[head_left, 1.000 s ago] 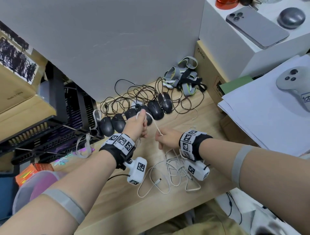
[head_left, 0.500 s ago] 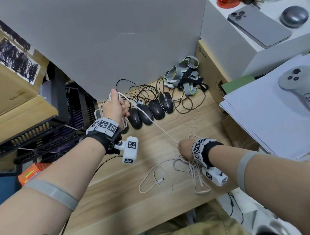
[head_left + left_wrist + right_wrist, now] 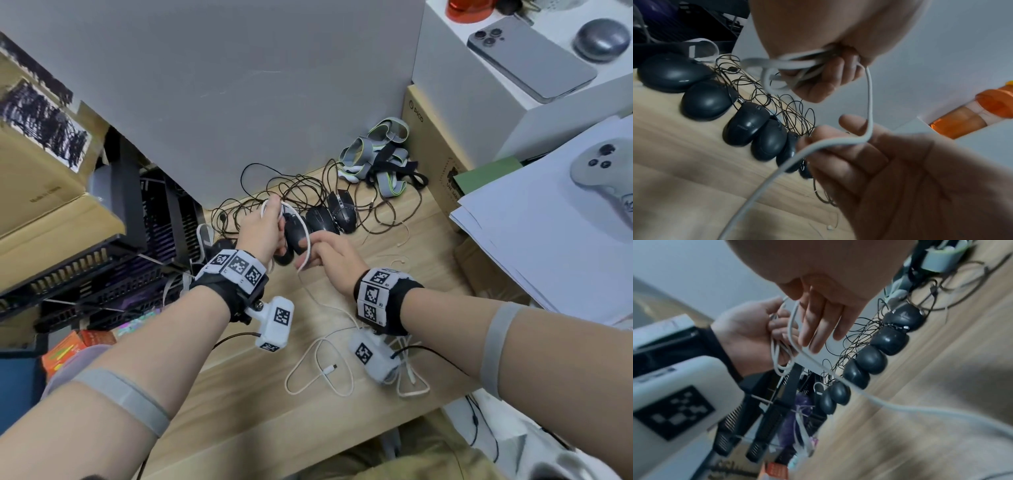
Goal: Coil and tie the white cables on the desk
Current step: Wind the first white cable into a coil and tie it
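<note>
My left hand (image 3: 265,228) is raised above the row of mice and grips several loops of a white cable (image 3: 308,240); the loops (image 3: 789,65) show bunched in its curled fingers (image 3: 818,78). My right hand (image 3: 320,255) is just to its right, with fingers nearly straight (image 3: 822,318). The cable bends over those fingers (image 3: 867,138) and runs down to the desk. Its slack and plug end (image 3: 318,373) lie on the wooden desk (image 3: 239,394) below my wrists. More white cable (image 3: 411,380) lies heaped under my right wrist.
Several black mice (image 3: 322,219) with tangled black cords (image 3: 298,185) line the back of the desk. Grey straps (image 3: 380,157) lie by a cardboard box (image 3: 431,137). A black crate (image 3: 102,260) stands left. Papers (image 3: 548,222), a controller (image 3: 603,171) and a phone (image 3: 531,58) sit right.
My hands had spread apart, drawing the cable taut, with the right hand low on the desk. Now the right hand has risen to meet the left, bringing a fresh length of cable.
</note>
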Available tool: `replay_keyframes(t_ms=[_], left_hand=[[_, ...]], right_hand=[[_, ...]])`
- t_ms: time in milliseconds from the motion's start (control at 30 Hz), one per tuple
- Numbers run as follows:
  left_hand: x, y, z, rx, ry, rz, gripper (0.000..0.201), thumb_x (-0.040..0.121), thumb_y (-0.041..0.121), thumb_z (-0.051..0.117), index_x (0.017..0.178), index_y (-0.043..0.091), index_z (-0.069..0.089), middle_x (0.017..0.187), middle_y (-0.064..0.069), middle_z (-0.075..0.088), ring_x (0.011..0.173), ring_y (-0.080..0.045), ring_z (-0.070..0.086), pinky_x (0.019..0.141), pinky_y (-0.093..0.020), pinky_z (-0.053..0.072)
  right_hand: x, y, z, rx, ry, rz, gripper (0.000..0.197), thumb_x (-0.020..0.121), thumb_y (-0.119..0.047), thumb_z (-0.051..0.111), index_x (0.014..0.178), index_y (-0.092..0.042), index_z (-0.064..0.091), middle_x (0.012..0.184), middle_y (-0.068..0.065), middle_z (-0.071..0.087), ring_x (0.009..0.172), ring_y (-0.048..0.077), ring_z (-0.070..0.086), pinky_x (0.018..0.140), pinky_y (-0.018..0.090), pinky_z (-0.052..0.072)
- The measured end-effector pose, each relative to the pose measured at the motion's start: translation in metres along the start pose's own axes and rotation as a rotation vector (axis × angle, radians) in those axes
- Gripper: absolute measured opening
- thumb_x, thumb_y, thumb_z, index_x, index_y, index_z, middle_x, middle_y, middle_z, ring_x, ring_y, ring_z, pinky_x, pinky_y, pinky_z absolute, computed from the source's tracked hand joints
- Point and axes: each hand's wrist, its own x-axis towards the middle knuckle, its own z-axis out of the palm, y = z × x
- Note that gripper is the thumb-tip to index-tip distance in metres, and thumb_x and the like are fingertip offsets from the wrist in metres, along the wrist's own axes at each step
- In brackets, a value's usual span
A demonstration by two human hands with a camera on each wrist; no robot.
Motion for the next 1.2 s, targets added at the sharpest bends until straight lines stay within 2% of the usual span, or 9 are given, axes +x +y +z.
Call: replay_keyframes(t_ms=[200, 300, 433, 533, 700, 800, 933, 1067, 1200], left_hand=[[0.004, -0.009, 0.004, -0.015, -0.001, -0.107, 0.049, 0.098, 0.053, 0.037, 0.064, 0.018, 0.042, 0.046, 0.005, 0.034, 0.043, -0.017, 0.029, 0.048, -0.028, 0.029], [-0.001, -0.013, 0.009, 0.039, -0.074, -0.108, 0.048, 0.092, 0.061, 0.048, 0.069, 0.02, 0.047, 0.048, 0.006, 0.039, 0.044, -0.015, 0.035, 0.047, -0.026, 0.033], [0.002, -0.02, 0.013, 0.115, -0.05, -0.073, 0.027, 0.078, 0.038, 0.076, 0.065, 0.017, 0.064, 0.057, 0.001, 0.062, 0.061, -0.021, 0.057, 0.064, -0.034, 0.049], [0.007, -0.022, 0.017, 0.13, -0.026, -0.117, 0.032, 0.089, 0.036, 0.066, 0.065, 0.015, 0.067, 0.05, 0.004, 0.061, 0.052, -0.02, 0.054, 0.058, -0.029, 0.044], [0.005, -0.016, 0.022, -0.158, 0.041, -0.192, 0.045, 0.1, 0.039, 0.05, 0.062, 0.016, 0.049, 0.05, -0.002, 0.049, 0.045, -0.018, 0.048, 0.052, -0.031, 0.047], [0.004, -0.013, 0.023, -0.295, 0.079, -0.265, 0.045, 0.103, 0.041, 0.044, 0.064, 0.019, 0.04, 0.044, 0.001, 0.038, 0.036, -0.015, 0.035, 0.04, -0.02, 0.035], [0.005, -0.009, 0.024, -0.306, 0.045, -0.283, 0.041, 0.102, 0.039, 0.042, 0.065, 0.022, 0.036, 0.044, 0.007, 0.026, 0.035, -0.01, 0.02, 0.038, -0.018, 0.021], [0.006, -0.011, 0.027, -0.225, -0.061, -0.337, 0.031, 0.099, 0.031, 0.057, 0.074, 0.017, 0.046, 0.049, 0.006, 0.035, 0.037, -0.009, 0.027, 0.036, -0.02, 0.026], [0.006, -0.013, 0.029, -0.133, -0.057, -0.356, 0.037, 0.102, 0.035, 0.049, 0.07, 0.016, 0.047, 0.05, 0.001, 0.042, 0.033, -0.011, 0.034, 0.034, -0.017, 0.032]], right_hand=[[-0.002, -0.004, 0.009, -0.051, -0.04, 0.038, 0.022, 0.094, -0.013, 0.043, 0.075, -0.013, 0.054, 0.055, 0.006, 0.049, 0.052, 0.024, 0.052, 0.06, 0.034, 0.045], [0.001, -0.004, 0.009, -0.133, -0.105, 0.071, 0.025, 0.098, -0.013, 0.038, 0.077, -0.012, 0.051, 0.068, 0.012, 0.06, 0.064, 0.027, 0.062, 0.059, 0.028, 0.052], [0.003, 0.002, 0.013, -0.227, -0.222, 0.102, 0.027, 0.096, -0.023, 0.038, 0.076, -0.015, 0.053, 0.086, 0.019, 0.072, 0.079, 0.031, 0.069, 0.077, 0.04, 0.055], [-0.001, 0.003, 0.012, -0.062, -0.245, 0.148, 0.026, 0.101, -0.016, 0.034, 0.08, -0.011, 0.046, 0.07, 0.017, 0.065, 0.058, 0.021, 0.066, 0.056, 0.023, 0.05], [-0.004, 0.0, 0.006, 0.075, -0.289, 0.338, 0.022, 0.099, -0.017, 0.037, 0.081, -0.012, 0.049, 0.061, 0.008, 0.064, 0.049, 0.014, 0.062, 0.053, 0.021, 0.05], [-0.008, 0.003, 0.002, -0.016, -0.341, 0.324, 0.029, 0.101, -0.013, 0.036, 0.075, -0.012, 0.048, 0.055, 0.003, 0.051, 0.04, 0.007, 0.052, 0.044, 0.015, 0.042], [-0.007, 0.009, 0.001, -0.059, -0.387, 0.299, 0.03, 0.1, -0.021, 0.041, 0.074, -0.014, 0.053, 0.056, 0.001, 0.036, 0.044, 0.013, 0.034, 0.042, 0.022, 0.035], [-0.008, 0.006, 0.003, -0.125, -0.355, 0.248, 0.026, 0.094, -0.022, 0.051, 0.07, -0.018, 0.061, 0.056, 0.0, 0.037, 0.046, 0.013, 0.03, 0.041, 0.023, 0.025], [-0.013, 0.006, 0.005, -0.112, -0.318, 0.252, 0.028, 0.097, -0.025, 0.053, 0.072, -0.013, 0.062, 0.053, 0.0, 0.043, 0.044, 0.013, 0.035, 0.042, 0.024, 0.03]])
